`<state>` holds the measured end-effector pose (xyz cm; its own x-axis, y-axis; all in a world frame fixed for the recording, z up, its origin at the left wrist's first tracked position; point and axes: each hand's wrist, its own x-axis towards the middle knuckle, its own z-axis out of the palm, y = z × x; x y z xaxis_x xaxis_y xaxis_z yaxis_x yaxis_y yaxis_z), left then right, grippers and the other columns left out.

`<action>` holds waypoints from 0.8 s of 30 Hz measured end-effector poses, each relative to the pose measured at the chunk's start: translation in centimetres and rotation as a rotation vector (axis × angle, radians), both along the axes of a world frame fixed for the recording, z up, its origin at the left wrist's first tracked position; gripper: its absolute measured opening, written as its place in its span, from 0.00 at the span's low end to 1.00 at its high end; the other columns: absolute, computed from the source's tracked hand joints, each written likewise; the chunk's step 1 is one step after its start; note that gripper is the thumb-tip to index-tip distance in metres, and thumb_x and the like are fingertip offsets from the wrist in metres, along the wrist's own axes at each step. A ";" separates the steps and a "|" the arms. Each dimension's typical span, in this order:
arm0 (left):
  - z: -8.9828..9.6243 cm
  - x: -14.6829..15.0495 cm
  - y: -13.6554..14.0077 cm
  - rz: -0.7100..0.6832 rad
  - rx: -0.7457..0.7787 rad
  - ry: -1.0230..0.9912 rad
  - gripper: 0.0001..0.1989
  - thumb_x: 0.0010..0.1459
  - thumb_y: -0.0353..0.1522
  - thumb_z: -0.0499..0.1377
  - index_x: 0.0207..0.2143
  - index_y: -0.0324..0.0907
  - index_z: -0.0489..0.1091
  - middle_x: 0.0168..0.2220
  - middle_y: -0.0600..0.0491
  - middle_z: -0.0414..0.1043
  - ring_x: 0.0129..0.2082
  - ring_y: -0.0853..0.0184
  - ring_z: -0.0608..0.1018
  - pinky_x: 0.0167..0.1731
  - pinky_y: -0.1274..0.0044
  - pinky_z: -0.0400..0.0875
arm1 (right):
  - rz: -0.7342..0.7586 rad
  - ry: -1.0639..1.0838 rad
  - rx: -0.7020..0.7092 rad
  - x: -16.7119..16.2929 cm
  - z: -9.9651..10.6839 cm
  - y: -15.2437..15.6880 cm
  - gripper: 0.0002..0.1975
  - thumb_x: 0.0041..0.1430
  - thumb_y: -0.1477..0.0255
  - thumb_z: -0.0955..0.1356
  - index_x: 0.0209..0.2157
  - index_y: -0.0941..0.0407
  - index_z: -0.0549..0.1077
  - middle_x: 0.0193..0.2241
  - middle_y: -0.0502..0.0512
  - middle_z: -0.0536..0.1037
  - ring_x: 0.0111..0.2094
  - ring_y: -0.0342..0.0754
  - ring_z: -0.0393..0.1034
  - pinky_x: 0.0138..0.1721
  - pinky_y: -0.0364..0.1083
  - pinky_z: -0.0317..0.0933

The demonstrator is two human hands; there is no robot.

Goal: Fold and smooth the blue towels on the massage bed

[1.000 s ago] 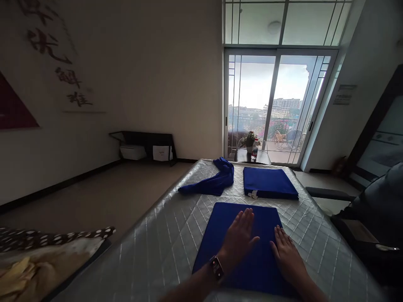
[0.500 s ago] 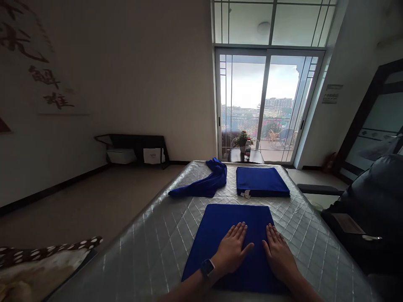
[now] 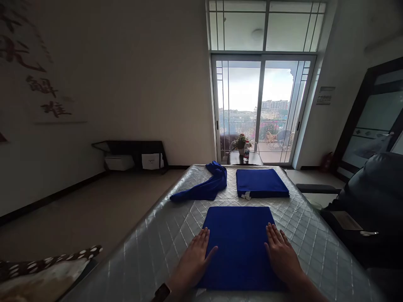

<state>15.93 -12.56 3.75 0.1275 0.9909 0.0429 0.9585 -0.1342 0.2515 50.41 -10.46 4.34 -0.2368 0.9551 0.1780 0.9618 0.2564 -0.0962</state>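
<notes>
A folded blue cloth lies flat and square on the silver quilted table cover in front of me. My left hand rests over its left edge, fingers stretched out and thumb on the cloth. At its right edge lies my right hand, also flat with fingers extended. Neither hand grips anything. Beyond the folded cloth, a stack of folded blue cloth with a white tag sits at the right. A crumpled blue cloth lies to its left.
A small dark table with a potted plant and a bottle stands before the sliding glass door. A dark chair is close on the right. Spotted brown fabric shows at lower left.
My left hand has moved left, from the middle of the folded cloth to its left edge. My right hand stays at the right edge. The view has shifted slightly.
</notes>
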 end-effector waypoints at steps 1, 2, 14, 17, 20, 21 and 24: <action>0.2 0.4 0.0 0.004 0.001 0.007 0.43 0.71 0.57 0.40 0.74 0.36 0.50 0.76 0.44 0.43 0.75 0.52 0.51 0.73 0.57 0.52 | -0.001 -0.001 -0.018 0.1 0.0 -0.5 0.31 0.73 0.64 0.52 0.71 0.65 0.58 0.73 0.62 0.52 0.74 0.55 0.43 0.74 0.60 0.43; 0.5 1.1 0.1 -0.003 0.007 0.012 0.42 0.71 0.57 0.40 0.73 0.36 0.51 0.75 0.43 0.44 0.75 0.52 0.51 0.72 0.57 0.52 | -0.005 -0.001 -0.040 0.3 -0.2 -1.1 0.32 0.74 0.62 0.52 0.71 0.64 0.58 0.73 0.61 0.52 0.74 0.56 0.44 0.74 0.60 0.45; -1.3 18.0 -0.1 -0.753 0.133 -0.118 0.39 0.73 0.52 0.45 0.76 0.40 0.39 0.75 0.45 0.46 0.75 0.57 0.52 0.73 0.64 0.53 | 0.073 0.039 -0.093 3.3 -7.5 -3.8 0.29 0.71 0.61 0.61 0.70 0.50 0.61 0.73 0.54 0.52 0.73 0.59 0.47 0.71 0.62 0.53; -2.3 17.0 0.0 -0.772 0.172 -0.080 0.40 0.73 0.52 0.44 0.76 0.40 0.38 0.75 0.45 0.46 0.75 0.56 0.53 0.72 0.64 0.53 | 0.040 0.071 -0.082 3.4 -8.0 -3.4 0.29 0.73 0.59 0.59 0.71 0.52 0.60 0.72 0.55 0.53 0.73 0.59 0.48 0.71 0.61 0.53; -2.8 12.9 -0.3 -0.703 0.218 0.008 0.40 0.72 0.54 0.45 0.76 0.43 0.37 0.74 0.45 0.48 0.74 0.56 0.57 0.70 0.63 0.58 | -0.004 0.106 -0.106 3.2 -7.8 -3.4 0.31 0.73 0.56 0.58 0.71 0.55 0.58 0.73 0.57 0.52 0.73 0.59 0.47 0.71 0.60 0.52; -3.0 11.0 -0.4 -0.653 0.244 0.037 0.41 0.72 0.54 0.46 0.76 0.44 0.36 0.74 0.45 0.49 0.73 0.55 0.58 0.69 0.64 0.61 | -0.007 0.119 -0.111 3.2 -7.7 -3.5 0.32 0.73 0.55 0.57 0.71 0.55 0.58 0.73 0.56 0.51 0.73 0.59 0.46 0.72 0.60 0.52; -4.2 5.0 -1.2 -0.461 0.344 0.105 0.41 0.72 0.53 0.48 0.75 0.48 0.29 0.73 0.47 0.54 0.70 0.56 0.65 0.65 0.66 0.67 | -0.007 0.161 -0.123 3.2 -7.3 -3.7 0.33 0.73 0.52 0.57 0.72 0.54 0.57 0.73 0.55 0.50 0.74 0.58 0.45 0.72 0.60 0.50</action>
<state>20.96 -13.75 -0.42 0.5633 0.7634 0.3160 0.7991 -0.6007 0.0266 53.62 -14.17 -2.96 -0.2084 0.9734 0.0952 0.9332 0.2271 -0.2787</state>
